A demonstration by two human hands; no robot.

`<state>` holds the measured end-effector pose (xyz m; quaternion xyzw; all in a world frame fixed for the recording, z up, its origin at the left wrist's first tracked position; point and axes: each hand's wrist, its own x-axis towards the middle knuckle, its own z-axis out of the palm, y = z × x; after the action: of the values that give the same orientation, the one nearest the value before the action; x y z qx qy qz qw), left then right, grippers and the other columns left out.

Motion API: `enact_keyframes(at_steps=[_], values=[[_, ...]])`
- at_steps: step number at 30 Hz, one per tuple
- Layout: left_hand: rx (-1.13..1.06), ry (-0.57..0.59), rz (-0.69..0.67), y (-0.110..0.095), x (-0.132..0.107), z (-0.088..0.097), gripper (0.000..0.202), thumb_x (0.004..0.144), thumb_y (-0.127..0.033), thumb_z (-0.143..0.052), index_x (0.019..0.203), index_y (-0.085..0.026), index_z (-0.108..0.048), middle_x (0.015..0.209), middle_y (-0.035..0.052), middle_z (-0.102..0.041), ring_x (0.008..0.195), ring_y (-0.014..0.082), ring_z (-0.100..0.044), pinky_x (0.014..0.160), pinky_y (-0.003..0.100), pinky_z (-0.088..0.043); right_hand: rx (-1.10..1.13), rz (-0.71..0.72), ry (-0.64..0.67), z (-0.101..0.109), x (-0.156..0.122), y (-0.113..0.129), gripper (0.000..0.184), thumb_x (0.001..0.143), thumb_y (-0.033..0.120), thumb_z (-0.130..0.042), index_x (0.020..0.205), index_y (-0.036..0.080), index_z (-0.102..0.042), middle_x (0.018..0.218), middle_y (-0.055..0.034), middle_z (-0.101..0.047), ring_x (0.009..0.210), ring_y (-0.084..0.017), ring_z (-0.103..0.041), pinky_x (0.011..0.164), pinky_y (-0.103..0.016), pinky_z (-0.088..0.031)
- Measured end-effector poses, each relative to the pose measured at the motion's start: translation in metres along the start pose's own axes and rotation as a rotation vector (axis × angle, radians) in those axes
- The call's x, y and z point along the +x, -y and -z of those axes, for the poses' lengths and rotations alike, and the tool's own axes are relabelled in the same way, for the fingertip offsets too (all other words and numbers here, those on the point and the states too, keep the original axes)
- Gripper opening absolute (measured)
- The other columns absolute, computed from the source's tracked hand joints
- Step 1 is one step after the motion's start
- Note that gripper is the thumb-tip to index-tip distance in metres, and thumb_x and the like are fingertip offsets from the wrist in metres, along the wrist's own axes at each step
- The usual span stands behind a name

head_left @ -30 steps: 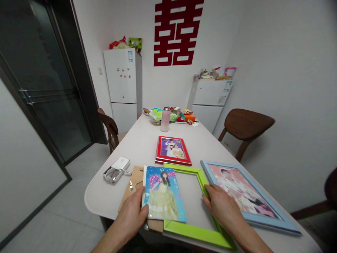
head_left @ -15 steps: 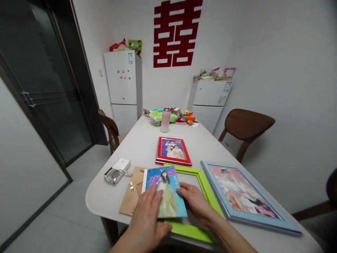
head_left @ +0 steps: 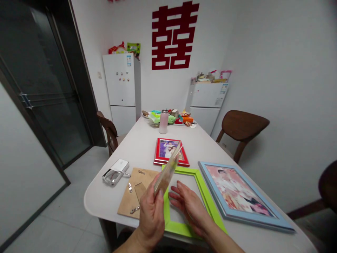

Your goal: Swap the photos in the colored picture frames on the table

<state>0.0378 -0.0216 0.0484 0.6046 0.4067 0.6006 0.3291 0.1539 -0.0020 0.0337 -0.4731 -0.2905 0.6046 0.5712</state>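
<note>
My left hand (head_left: 152, 211) is closed on a glossy photo print (head_left: 168, 168), lifted off the table and tilted nearly edge-on to me. My right hand (head_left: 187, 204) is open, palm turned toward the print, fingers spread inside the empty lime-green frame (head_left: 207, 203) that lies flat at the table's near edge. Left of the frame lies its brown backing board (head_left: 131, 196) with small metal clips.
A blue-framed photo (head_left: 237, 193) lies to the right, a red-framed one (head_left: 170, 151) beyond. A white device (head_left: 116, 170) rests near the left edge of the white table (head_left: 105, 200). A pink bottle (head_left: 163, 121) and snacks stand far back. Wooden chairs (head_left: 243, 126) flank the table.
The print lay flat over the green frame and board; my left hand has now raised and tipped it up. My right hand left the print and opened inside the frame.
</note>
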Motion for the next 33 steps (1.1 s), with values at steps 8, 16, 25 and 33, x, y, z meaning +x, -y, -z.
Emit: enact_keyframes(at_steps=[8,16,25,33], values=[[-0.398,0.166,0.359,0.011,-0.005,-0.011,0.048,0.077,-0.027,-0.047,0.121,-0.013,-0.033,0.117,0.0126,-0.049,0.108,0.0220,-0.045,0.091,0.034,-0.037,0.139,0.062,-0.076,0.044,0.007,0.025,0.040,0.063,0.026,-0.058,0.102,0.022,-0.048,0.079,-0.0009,-0.067,0.069,-0.018,-0.062,0.058,-0.027,-0.049],[0.391,0.536,0.267,0.023,-0.012,0.001,0.055,0.068,-0.018,-0.048,0.120,-0.010,-0.036,0.128,0.0112,-0.038,0.118,0.0204,-0.033,0.100,0.037,-0.024,-0.293,-0.061,-0.102,0.077,0.012,0.030,0.043,0.070,0.026,-0.045,0.112,0.016,-0.045,0.069,-0.0060,-0.067,0.056,-0.020,-0.062,0.046,-0.029,-0.046],[0.654,0.744,0.153,0.012,-0.016,-0.002,0.054,0.069,-0.020,-0.052,0.120,-0.007,-0.038,0.133,0.0138,-0.029,0.122,0.0221,-0.025,0.101,0.037,-0.022,-0.541,0.037,-0.106,0.074,0.033,0.019,0.053,0.071,0.030,-0.042,0.121,0.012,-0.036,0.071,-0.0069,-0.067,0.057,-0.020,-0.062,0.049,-0.029,-0.046],[0.758,0.797,0.038,0.015,-0.014,-0.008,0.043,0.075,-0.022,-0.047,0.117,-0.014,-0.043,0.130,0.0105,-0.036,0.121,0.0236,-0.027,0.101,0.043,-0.019,-1.050,0.305,-0.265,0.087,0.041,0.012,0.052,0.071,0.030,-0.038,0.119,0.009,-0.042,0.110,-0.0121,-0.056,0.090,-0.020,-0.057,0.073,-0.029,-0.044]])
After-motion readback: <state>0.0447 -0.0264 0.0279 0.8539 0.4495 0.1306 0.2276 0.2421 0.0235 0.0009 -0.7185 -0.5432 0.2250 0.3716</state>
